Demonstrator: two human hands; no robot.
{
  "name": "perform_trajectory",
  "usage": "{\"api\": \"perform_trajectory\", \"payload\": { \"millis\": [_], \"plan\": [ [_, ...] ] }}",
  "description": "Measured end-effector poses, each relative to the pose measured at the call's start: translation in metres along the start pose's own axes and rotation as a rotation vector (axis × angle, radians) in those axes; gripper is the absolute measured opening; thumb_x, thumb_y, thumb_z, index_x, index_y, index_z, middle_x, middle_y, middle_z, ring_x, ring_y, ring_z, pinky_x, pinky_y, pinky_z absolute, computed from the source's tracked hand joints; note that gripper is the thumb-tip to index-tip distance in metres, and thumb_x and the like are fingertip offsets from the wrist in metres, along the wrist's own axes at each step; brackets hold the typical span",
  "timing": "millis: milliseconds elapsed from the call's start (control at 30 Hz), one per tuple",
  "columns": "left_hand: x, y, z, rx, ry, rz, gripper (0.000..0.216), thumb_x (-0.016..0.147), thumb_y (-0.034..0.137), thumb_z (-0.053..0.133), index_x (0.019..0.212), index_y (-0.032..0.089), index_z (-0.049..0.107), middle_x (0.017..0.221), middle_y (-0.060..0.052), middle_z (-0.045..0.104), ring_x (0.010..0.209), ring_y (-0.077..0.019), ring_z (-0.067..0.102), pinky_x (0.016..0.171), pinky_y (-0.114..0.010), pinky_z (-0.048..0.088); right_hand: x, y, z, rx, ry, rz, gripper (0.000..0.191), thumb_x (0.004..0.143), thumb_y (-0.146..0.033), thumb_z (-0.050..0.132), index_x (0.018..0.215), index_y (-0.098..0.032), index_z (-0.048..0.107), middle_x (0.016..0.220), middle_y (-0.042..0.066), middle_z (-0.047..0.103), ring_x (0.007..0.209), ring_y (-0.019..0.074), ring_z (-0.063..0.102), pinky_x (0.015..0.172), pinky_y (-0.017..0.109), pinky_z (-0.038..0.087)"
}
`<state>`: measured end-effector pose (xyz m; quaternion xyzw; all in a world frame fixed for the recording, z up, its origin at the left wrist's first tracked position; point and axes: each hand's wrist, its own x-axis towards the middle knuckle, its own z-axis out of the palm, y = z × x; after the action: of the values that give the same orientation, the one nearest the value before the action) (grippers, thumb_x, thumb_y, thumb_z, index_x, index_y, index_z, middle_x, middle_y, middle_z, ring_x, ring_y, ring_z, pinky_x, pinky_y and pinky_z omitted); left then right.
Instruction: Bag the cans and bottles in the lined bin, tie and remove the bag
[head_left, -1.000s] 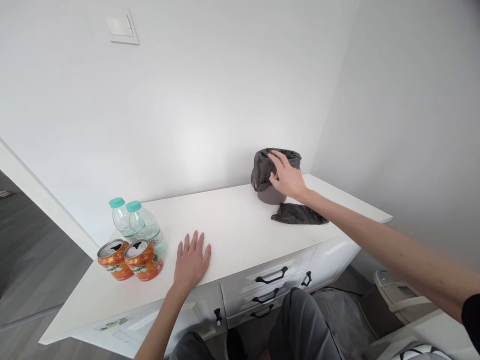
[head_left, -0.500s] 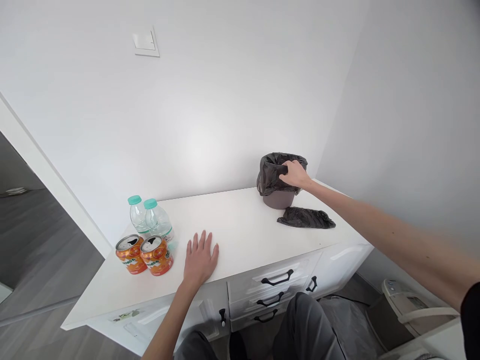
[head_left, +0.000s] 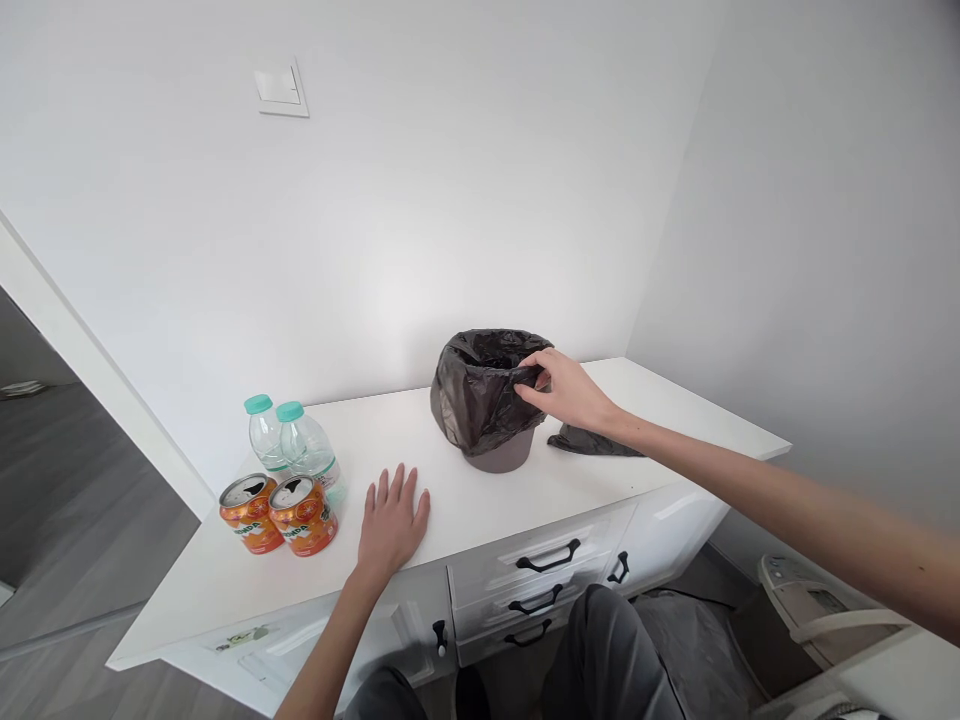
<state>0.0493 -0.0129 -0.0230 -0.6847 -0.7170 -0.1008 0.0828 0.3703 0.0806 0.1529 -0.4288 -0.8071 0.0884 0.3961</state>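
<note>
A small brown bin (head_left: 499, 455) lined with a dark plastic bag (head_left: 472, 395) stands on the white counter (head_left: 465, 490) near its middle. My right hand (head_left: 571, 390) grips the bag-covered rim on the bin's right side, fingers pinched over the edge. My left hand (head_left: 391, 520) lies flat on the counter near the front edge, fingers spread, holding nothing. Two orange soda cans (head_left: 276, 515) with opened tops stand to its left, and two water bottles with teal caps (head_left: 292, 450) stand just behind the cans.
A loose dark bag (head_left: 592, 442) lies on the counter behind my right wrist. Drawers with black handles (head_left: 546, 560) sit under the counter. A white appliance (head_left: 810, 605) stands on the floor at the right. My knees show below the counter's edge.
My right hand has pulled the lined bin from the back right corner leftward and nearer, to the counter's middle. The loose bag stayed where it was. My left hand has not moved.
</note>
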Motion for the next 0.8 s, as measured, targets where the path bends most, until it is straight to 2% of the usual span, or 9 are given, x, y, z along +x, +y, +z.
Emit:
{"api": "perform_trajectory", "payload": {
  "millis": [167,233,333,400,467,567,600,700,800],
  "plan": [
    [0.001,-0.001,0.001,0.017,0.024,0.002,0.063,0.104,0.048,0.031,0.158,0.018,0.046,0.168,-0.009,0.036,0.158,-0.0339,0.029,0.128,-0.054,0.023,-0.018,-0.027,-0.005,0.063,-0.034,-0.067,0.02,0.091,-0.032,0.063,0.11,-0.026,0.064,0.109,0.005,0.063,0.085,0.0191,0.068,0.084,0.04,0.061],
    [0.0,0.0,0.0,0.015,0.022,0.003,0.063,0.104,0.048,0.031,0.158,0.018,0.046,0.168,-0.009,0.037,0.158,-0.0343,0.028,0.128,-0.054,0.023,-0.027,-0.032,-0.006,0.115,0.001,-0.104,0.029,0.092,-0.029,0.06,0.121,-0.029,0.06,0.119,0.006,0.059,0.089,0.0188,0.069,0.089,0.041,0.062],
    [0.0,0.001,-0.003,0.011,0.004,0.001,0.064,0.104,0.048,0.031,0.158,0.017,0.045,0.169,-0.009,0.036,0.158,-0.0347,0.027,0.128,-0.055,0.023,-0.044,-0.023,-0.001,0.186,0.142,-0.104,0.05,0.092,-0.026,0.055,0.141,-0.031,0.047,0.141,0.01,0.046,0.095,0.0189,0.07,0.089,0.041,0.063],
    [-0.001,0.002,-0.004,0.014,-0.014,-0.002,0.065,0.104,0.048,0.03,0.159,0.017,0.044,0.169,-0.009,0.035,0.159,-0.0347,0.026,0.129,-0.055,0.023,-0.057,-0.003,0.009,0.185,0.234,-0.038,0.052,0.091,-0.027,0.053,0.143,-0.03,0.044,0.146,0.013,0.042,0.095,0.0203,0.07,0.082,0.041,0.063],
    [-0.001,0.002,-0.005,0.016,-0.026,-0.005,0.065,0.105,0.048,0.028,0.159,0.017,0.043,0.17,-0.008,0.034,0.159,-0.0347,0.026,0.129,-0.055,0.022,-0.07,0.029,0.024,0.166,0.269,0.07,0.044,0.09,-0.029,0.051,0.134,-0.025,0.049,0.14,0.015,0.05,0.091,0.0224,0.07,0.075,0.042,0.062],
    [-0.001,0.002,-0.004,0.017,-0.019,-0.003,0.064,0.105,0.048,0.028,0.159,0.017,0.044,0.169,-0.008,0.035,0.159,-0.0346,0.026,0.129,-0.055,0.023,-0.089,0.084,0.051,0.165,0.155,0.223,0.022,0.087,-0.028,0.046,0.103,-0.024,0.062,0.108,0.01,0.069,0.083,0.0244,0.069,0.077,0.043,0.058],
    [0.0,0.002,-0.004,0.019,-0.014,-0.002,0.064,0.105,0.048,0.028,0.159,0.017,0.044,0.169,-0.008,0.036,0.158,-0.0344,0.027,0.128,-0.054,0.023,-0.094,0.101,0.059,0.203,0.095,0.249,0.021,0.086,-0.028,0.044,0.093,-0.024,0.064,0.1,0.008,0.072,0.084,0.0249,0.069,0.079,0.043,0.057],
    [0.001,0.002,-0.001,0.033,-0.002,-0.004,0.063,0.105,0.048,0.029,0.159,0.019,0.044,0.169,-0.007,0.036,0.158,-0.0336,0.027,0.129,-0.053,0.023,-0.103,0.136,0.08,0.293,0.003,0.32,0.026,0.082,-0.028,0.043,0.085,-0.024,0.068,0.087,0.005,0.074,0.08,0.0236,0.068,0.076,0.038,0.055],
    [0.001,0.001,0.006,0.053,0.005,-0.003,0.064,0.105,0.049,0.028,0.16,0.019,0.042,0.17,-0.006,0.034,0.159,-0.0332,0.026,0.129,-0.053,0.021,-0.104,0.149,0.092,0.369,-0.009,0.369,0.026,0.079,-0.029,0.044,0.081,-0.024,0.069,0.074,0.002,0.07,0.067,0.0212,0.064,0.066,0.034,0.051]
  ]
}}
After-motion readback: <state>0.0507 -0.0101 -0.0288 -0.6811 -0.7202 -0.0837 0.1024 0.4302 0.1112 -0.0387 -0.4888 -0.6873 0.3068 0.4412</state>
